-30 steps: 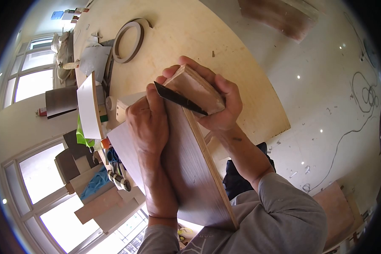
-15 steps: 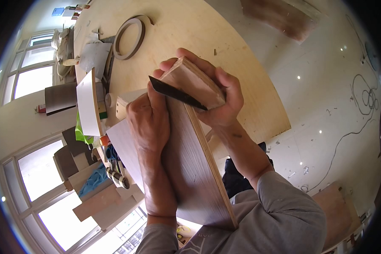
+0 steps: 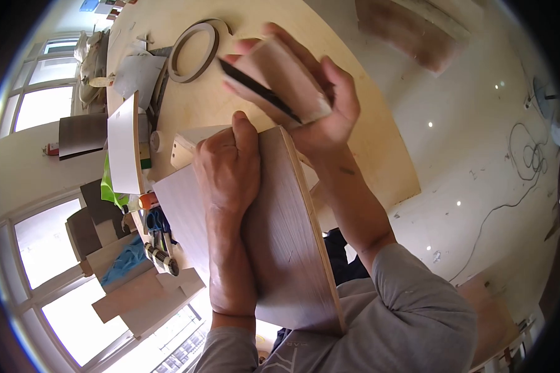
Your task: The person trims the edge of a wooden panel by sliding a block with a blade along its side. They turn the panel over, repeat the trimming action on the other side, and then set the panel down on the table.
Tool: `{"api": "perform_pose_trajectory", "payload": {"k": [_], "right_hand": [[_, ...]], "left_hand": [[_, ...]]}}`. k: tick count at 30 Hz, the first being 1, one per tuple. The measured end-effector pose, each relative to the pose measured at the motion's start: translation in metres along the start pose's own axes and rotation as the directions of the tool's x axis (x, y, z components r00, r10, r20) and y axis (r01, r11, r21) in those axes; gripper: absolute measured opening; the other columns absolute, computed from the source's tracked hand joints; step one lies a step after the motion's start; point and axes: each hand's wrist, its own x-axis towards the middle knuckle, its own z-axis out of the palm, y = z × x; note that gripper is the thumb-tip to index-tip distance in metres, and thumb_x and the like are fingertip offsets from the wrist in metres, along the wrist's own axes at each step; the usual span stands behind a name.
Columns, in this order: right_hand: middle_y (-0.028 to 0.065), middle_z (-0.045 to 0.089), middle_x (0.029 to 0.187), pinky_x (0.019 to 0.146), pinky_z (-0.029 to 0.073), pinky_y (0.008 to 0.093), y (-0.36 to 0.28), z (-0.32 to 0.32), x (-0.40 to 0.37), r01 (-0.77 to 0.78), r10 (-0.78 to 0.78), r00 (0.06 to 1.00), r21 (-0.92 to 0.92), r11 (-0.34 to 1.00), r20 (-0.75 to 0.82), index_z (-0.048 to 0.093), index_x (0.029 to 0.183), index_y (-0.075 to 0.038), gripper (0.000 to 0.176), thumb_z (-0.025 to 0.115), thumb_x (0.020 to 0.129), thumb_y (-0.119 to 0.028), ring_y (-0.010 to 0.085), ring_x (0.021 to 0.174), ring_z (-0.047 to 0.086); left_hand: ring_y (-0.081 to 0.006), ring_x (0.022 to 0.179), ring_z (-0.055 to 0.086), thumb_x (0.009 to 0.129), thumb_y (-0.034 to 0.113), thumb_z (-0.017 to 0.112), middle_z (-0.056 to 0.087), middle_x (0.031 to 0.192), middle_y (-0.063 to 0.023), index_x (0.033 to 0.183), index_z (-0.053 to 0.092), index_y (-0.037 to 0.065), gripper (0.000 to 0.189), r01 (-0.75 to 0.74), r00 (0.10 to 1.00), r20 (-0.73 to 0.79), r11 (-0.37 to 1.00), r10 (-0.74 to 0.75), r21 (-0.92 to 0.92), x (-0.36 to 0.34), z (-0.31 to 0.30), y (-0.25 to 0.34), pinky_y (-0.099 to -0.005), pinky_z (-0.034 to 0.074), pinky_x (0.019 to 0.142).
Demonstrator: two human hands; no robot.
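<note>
My left hand (image 3: 229, 165) is closed over the top of a grey-brown wood-grain panel (image 3: 286, 242), its thumb pointing up along the face. The panel stands tilted against my body, with a pale plywood edge showing along its right side. Above its upper corner, my right hand (image 3: 330, 118) grips a wooden sanding block (image 3: 292, 78), fingers wrapped around the far side and thumb on the right. A black sheet, which looks like sandpaper (image 3: 255, 89), lies along the block's lower left face. Block and fingers are slightly blurred, and a gap separates them from the panel.
A roll of edge banding (image 3: 193, 53) lies on the plywood table (image 3: 280, 18). At the left are a white panel (image 3: 124, 146), blue-handled scissors (image 3: 157, 219) and a brush (image 3: 162, 258). A cable (image 3: 498, 211) runs across the floor at the right.
My right hand has lifted the sanding block up and away from the panel's upper corner. My left hand keeps its grip on the panel, and the whole view has shifted slightly.
</note>
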Motion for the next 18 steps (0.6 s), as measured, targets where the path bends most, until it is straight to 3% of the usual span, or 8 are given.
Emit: {"api": "perform_pose_trajectory", "payload": {"k": [2,5,9,12,15,18], "right_hand": [[0.0272,0.044,0.139,0.111,0.030,0.0569,-0.002,-0.008,-0.016,0.024,-0.022,0.996,0.020,1.000,-0.081,0.030,0.145,0.001,0.068,0.031,0.095,-0.044,0.0456,0.130,0.042],[0.0252,0.048,0.136,0.113,0.031,0.0478,0.000,-0.021,-0.045,0.018,-0.019,1.000,0.046,0.999,0.004,0.032,0.143,0.004,0.066,0.030,0.096,-0.042,0.0391,0.129,0.045],[0.0247,0.046,0.138,0.113,0.030,0.0472,0.000,-0.025,-0.068,0.003,-0.003,1.000,0.014,1.000,0.003,0.030,0.145,0.005,0.065,0.029,0.096,-0.039,0.0370,0.132,0.042],[0.0247,0.046,0.138,0.111,0.032,0.0500,0.004,-0.025,-0.069,0.002,-0.004,0.999,-0.048,0.999,-0.043,0.032,0.146,0.000,0.065,0.025,0.095,-0.039,0.0423,0.130,0.044],[0.0243,0.046,0.139,0.113,0.030,0.0458,0.009,-0.025,-0.059,0.046,-0.048,0.998,0.058,0.997,0.039,0.030,0.145,0.006,0.064,0.027,0.097,-0.036,0.0352,0.131,0.043],[0.0244,0.047,0.138,0.113,0.030,0.0455,0.010,-0.024,-0.055,0.049,-0.052,0.997,0.056,0.997,0.049,0.029,0.144,0.006,0.064,0.027,0.097,-0.036,0.0352,0.131,0.043]], "left_hand": [[-0.0405,0.055,0.057,0.096,0.031,0.050,0.054,0.057,-0.0244,0.062,0.059,-0.003,0.049,-0.015,1.000,-0.013,1.000,0.015,-0.008,0.000,0.001,-0.001,-0.0471,0.042,0.057],[-0.0398,0.053,0.056,0.096,0.030,0.051,0.053,0.056,-0.0234,0.060,0.058,-0.004,0.049,-0.049,0.999,-0.019,0.999,0.049,0.000,0.000,0.002,-0.004,-0.0464,0.042,0.056],[-0.0370,0.049,0.054,0.096,0.028,0.049,0.053,0.053,-0.0216,0.059,0.056,-0.004,0.049,-0.030,1.000,0.001,0.999,0.030,0.032,0.000,-0.001,0.002,-0.0445,0.041,0.055],[-0.0343,0.047,0.053,0.097,0.027,0.048,0.052,0.053,-0.0209,0.060,0.057,-0.004,0.049,-0.027,1.000,-0.007,0.999,0.027,0.031,-0.001,0.000,0.004,-0.0434,0.041,0.054],[-0.0323,0.047,0.054,0.097,0.027,0.048,0.052,0.053,-0.0210,0.061,0.058,-0.005,0.049,-0.025,1.000,-0.013,1.000,0.025,0.006,-0.001,0.000,0.006,-0.0430,0.041,0.054],[-0.0317,0.047,0.054,0.097,0.028,0.048,0.052,0.053,-0.0213,0.062,0.059,-0.005,0.050,-0.018,1.000,-0.003,1.000,0.018,-0.009,-0.002,0.000,0.006,-0.0430,0.040,0.054]]}}
